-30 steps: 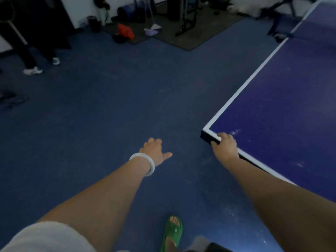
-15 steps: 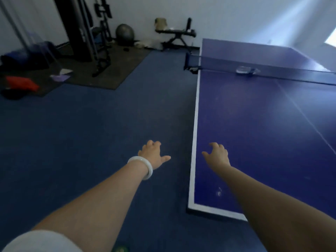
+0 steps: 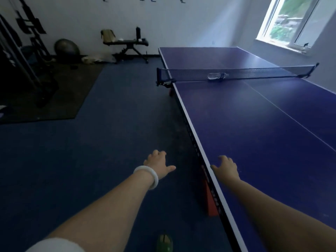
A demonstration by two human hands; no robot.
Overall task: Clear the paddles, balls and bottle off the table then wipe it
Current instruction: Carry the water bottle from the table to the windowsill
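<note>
The fingers of the right hand (image 3: 225, 167) were loosely spread and gently curled, holding nothing; the hand lay over the near left edge of the table (image 3: 263, 142), the thumb at the white border, though contact with the surface could not be confirmed. The fingers of the left hand (image 3: 158, 165) were likewise relaxed, thumb extended to the side, holding nothing, suspended over the blue floor (image 3: 109, 133) beside the table. A white bangle (image 3: 148, 176) sat on the left wrist.

Change noted: one second prior, the right hand gripped the table's corner and the view faced the open floor. By this moment the grip had been released, the view had swung along the table's length, and the hand had advanced along the side edge. The net (image 3: 236, 73) and far half had come into sight.

The bottle (image 3: 217, 76), clear plastic, lay on its side against the net near the centre line, well apart from both hands. No paddles or balls were visible on the surface in view.

Assessment: the person appeared to be walking along the left side toward the bottle. Clearing seemed nearly finished, with the bottle outstanding; wiping had not begun, and no cloth was in view.
</note>
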